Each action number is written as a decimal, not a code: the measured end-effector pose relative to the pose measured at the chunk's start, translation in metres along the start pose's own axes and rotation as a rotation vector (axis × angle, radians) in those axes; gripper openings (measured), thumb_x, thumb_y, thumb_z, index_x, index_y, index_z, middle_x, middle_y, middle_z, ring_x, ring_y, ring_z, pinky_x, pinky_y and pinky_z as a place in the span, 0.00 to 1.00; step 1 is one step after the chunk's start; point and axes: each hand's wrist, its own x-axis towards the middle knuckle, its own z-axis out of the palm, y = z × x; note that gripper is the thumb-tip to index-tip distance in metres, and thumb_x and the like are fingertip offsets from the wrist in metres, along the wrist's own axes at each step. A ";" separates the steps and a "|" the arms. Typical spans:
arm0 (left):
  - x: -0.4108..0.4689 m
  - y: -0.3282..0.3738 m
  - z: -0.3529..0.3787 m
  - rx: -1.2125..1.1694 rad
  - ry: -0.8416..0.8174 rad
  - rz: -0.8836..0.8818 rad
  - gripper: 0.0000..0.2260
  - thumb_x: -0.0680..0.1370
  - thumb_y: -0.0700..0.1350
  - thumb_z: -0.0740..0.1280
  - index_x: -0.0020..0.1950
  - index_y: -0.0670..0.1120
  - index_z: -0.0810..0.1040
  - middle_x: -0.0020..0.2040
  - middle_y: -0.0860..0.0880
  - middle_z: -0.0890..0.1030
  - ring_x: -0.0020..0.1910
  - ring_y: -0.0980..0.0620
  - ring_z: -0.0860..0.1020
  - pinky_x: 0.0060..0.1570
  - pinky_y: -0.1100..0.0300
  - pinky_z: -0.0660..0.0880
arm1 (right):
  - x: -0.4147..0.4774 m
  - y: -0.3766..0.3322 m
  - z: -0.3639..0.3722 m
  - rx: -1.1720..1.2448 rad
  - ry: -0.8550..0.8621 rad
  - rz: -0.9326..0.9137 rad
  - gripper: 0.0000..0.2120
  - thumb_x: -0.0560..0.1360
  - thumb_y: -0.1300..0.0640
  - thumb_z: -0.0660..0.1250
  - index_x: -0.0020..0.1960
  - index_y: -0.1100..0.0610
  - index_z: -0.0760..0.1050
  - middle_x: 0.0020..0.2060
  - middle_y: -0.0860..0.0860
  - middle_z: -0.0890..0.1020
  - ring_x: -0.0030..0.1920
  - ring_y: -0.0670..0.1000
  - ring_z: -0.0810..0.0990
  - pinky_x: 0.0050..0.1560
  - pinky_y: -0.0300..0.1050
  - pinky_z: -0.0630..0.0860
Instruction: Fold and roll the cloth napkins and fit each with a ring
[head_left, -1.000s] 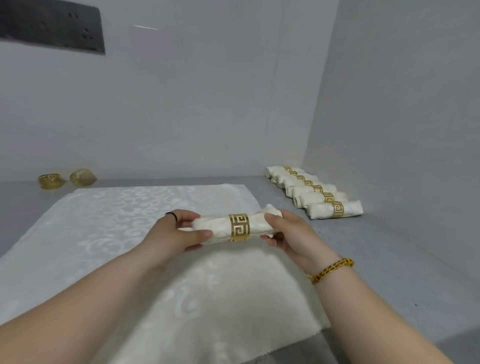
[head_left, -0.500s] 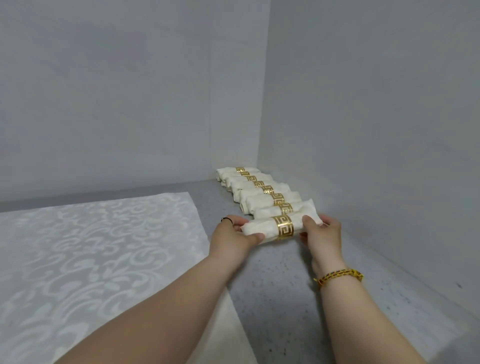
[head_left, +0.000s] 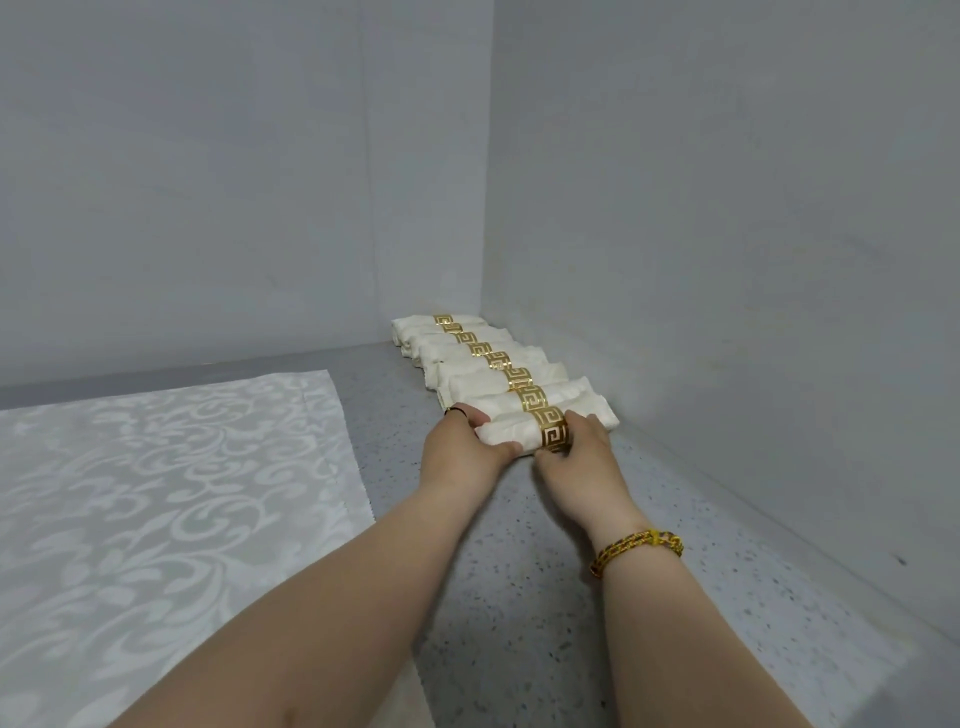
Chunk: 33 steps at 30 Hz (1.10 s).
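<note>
Here | left hand (head_left: 462, 453), right hand (head_left: 583, 460) grip napkin (head_left: 511, 434) | gold ring (head_left: 554, 432) | beside row (head_left: 467, 352)

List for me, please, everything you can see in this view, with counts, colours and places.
held napkin roll: 1, cream-white, near end of the row by the right wall
gold ring: 1, gold fret pattern, around the held roll's middle
other napkin rolls: about seven, cream-white, each with a gold band, side by side back to the corner
flat cloth: 1, white with woven scrolls, spread on the left
table: 1, grey speckled, under everything
walls: 2, pale grey, meeting behind the row
bracelet: 1, gold braided, right wrist
left hand: 1, grips the roll's left end
right hand: 1, fingers grip the roll at the ring
</note>
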 end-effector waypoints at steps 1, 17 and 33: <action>0.001 0.000 0.001 0.022 -0.007 0.012 0.18 0.70 0.44 0.72 0.56 0.42 0.72 0.53 0.46 0.77 0.51 0.49 0.74 0.43 0.65 0.65 | 0.000 0.000 0.000 -0.074 0.000 -0.001 0.19 0.74 0.59 0.58 0.65 0.57 0.66 0.69 0.58 0.63 0.65 0.58 0.67 0.67 0.51 0.64; 0.002 -0.002 -0.005 0.131 -0.007 0.089 0.18 0.69 0.46 0.73 0.54 0.44 0.72 0.43 0.50 0.72 0.43 0.52 0.71 0.43 0.63 0.66 | -0.011 -0.006 -0.007 -0.327 -0.069 -0.170 0.26 0.78 0.59 0.56 0.73 0.46 0.53 0.75 0.52 0.46 0.74 0.54 0.45 0.73 0.46 0.44; 0.006 -0.004 -0.009 0.136 -0.007 0.107 0.19 0.69 0.46 0.73 0.56 0.42 0.73 0.45 0.50 0.73 0.44 0.53 0.71 0.43 0.65 0.65 | -0.015 -0.008 -0.009 -0.388 -0.094 -0.083 0.29 0.78 0.58 0.55 0.74 0.47 0.45 0.75 0.52 0.43 0.74 0.55 0.42 0.73 0.48 0.41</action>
